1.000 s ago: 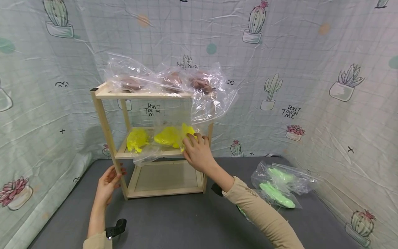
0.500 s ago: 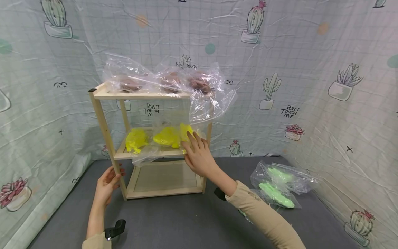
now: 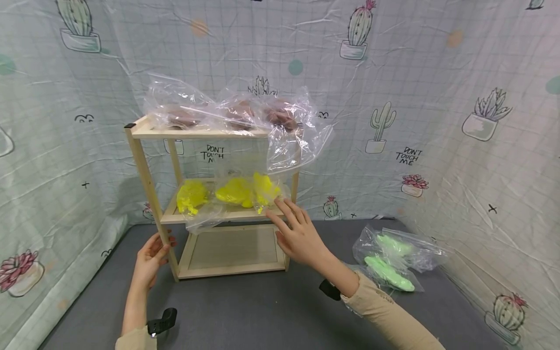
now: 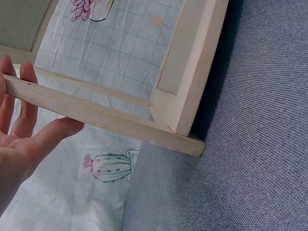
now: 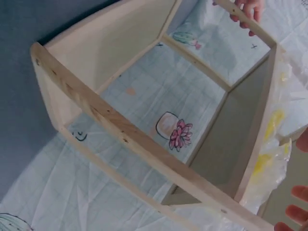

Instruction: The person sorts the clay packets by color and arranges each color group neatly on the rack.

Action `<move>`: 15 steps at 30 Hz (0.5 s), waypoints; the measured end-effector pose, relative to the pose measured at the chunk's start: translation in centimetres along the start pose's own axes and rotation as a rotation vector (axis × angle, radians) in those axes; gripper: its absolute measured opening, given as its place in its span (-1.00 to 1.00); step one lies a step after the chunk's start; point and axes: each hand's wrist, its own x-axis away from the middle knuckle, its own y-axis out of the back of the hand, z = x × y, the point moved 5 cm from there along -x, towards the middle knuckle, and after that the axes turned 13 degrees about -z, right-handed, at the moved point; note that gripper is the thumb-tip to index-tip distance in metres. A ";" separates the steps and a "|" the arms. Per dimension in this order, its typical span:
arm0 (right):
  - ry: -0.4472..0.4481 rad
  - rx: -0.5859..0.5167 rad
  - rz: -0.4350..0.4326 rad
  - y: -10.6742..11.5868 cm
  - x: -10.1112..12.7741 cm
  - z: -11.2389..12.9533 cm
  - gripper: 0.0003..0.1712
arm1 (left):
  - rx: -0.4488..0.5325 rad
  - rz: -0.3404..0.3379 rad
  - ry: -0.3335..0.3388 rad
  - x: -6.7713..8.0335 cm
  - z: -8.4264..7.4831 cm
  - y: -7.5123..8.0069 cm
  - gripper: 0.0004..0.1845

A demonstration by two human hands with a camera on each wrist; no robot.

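The rack (image 3: 150,187) stands at the bench's (image 3: 262,311) back edge, bare bench in front. The yellow bags (image 3: 232,194) lie on its middle shelf — one overhangs the front edge. The right hand (image 3: 302,238) hovers just off them, fingers spread. The left hand (image 3: 150,257) wraps loosely round the front-left post.

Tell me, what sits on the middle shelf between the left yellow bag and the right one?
A third bag of yellow stuff lies between the left yellow bag and the right yellow bag, all on the middle shelf. The head view shows it.
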 end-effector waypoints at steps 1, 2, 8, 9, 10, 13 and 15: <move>0.003 -0.013 -0.010 0.4 0.3 0.0 -0.39 | -0.001 0.000 0.000 0.0 0.0 0.0 -0.62; 0.009 -0.018 -0.018 0.7 0.7 0.0 -0.42 | -0.001 0.000 0.001 0.0 0.0 0.0 -0.62; 0.033 -0.036 -0.024 2.5 2.7 0.2 -0.60 | -0.007 -0.001 0.003 0.0 0.1 0.0 -0.62; 0.036 -0.043 -0.024 2.7 3.1 0.2 -0.58 | -0.005 0.000 0.002 0.0 0.1 0.1 -0.62; 0.041 -0.049 -0.022 2.9 3.5 0.3 -0.58 | -0.001 0.001 0.002 0.0 0.0 0.1 -0.62; 0.056 -0.070 -0.015 3.6 4.8 0.3 -0.59 | 0.000 0.007 0.003 -0.1 0.0 0.0 -0.61; 0.065 -0.083 -0.006 3.9 5.7 0.4 -0.60 | 0.001 0.009 0.006 -0.1 0.1 0.0 -0.61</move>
